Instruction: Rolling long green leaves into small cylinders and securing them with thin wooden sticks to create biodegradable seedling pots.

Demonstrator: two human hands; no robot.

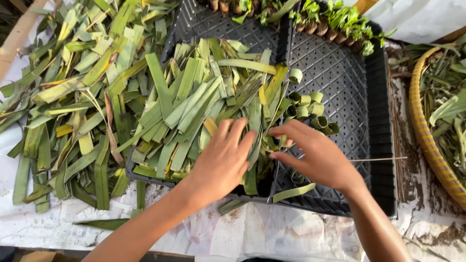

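Cut leaf strips: lying heaped in the black mesh tray, long axes running roughly 7 to 1 o'clock. Left hand is resting on the heap, fingers loosely spread. Right hand, at 3 o'clock, is pinching a strip end; nearer the rolled leaf rings. Loose leaves at 9 o'clock; woven basket at 3.

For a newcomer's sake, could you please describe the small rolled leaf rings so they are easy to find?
Start at the black mesh tray. Just beyond the right hand sits a cluster of rolled leaf rings. Unlike the flat cut leaf strips heaped beside them, these are curled into short open tubes.
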